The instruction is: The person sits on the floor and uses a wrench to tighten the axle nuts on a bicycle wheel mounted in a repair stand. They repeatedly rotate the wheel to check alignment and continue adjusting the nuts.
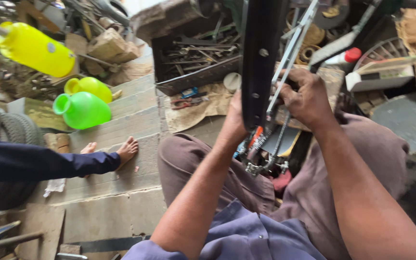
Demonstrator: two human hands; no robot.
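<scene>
A: Head view, hand positions?
B: Right hand (306, 98) has its fingers closed around the metal stay (292, 48). Left hand (234, 118) is behind the black mudguard (261, 58); grip cannot be determined.
A: Location?
B: Above the lap, near the toolbox (193, 58).

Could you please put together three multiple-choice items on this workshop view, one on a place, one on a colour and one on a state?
1. Where is the tool tray?
A. Ahead of the person's knees
B. On the person's lap
C. Under the tyre

2. What colour is the jug nearest the bare foot?
A. Red
B. Green
C. Black

3. What is the right hand doing?
A. Resting flat on the floor
B. Hanging free
C. Gripping thin metal stays beside the black mudguard

Answers: 1 A, it sits on the ground beyond the knees; 2 B, its body is bright green; 3 C, the fingers wrap the stays.
</scene>
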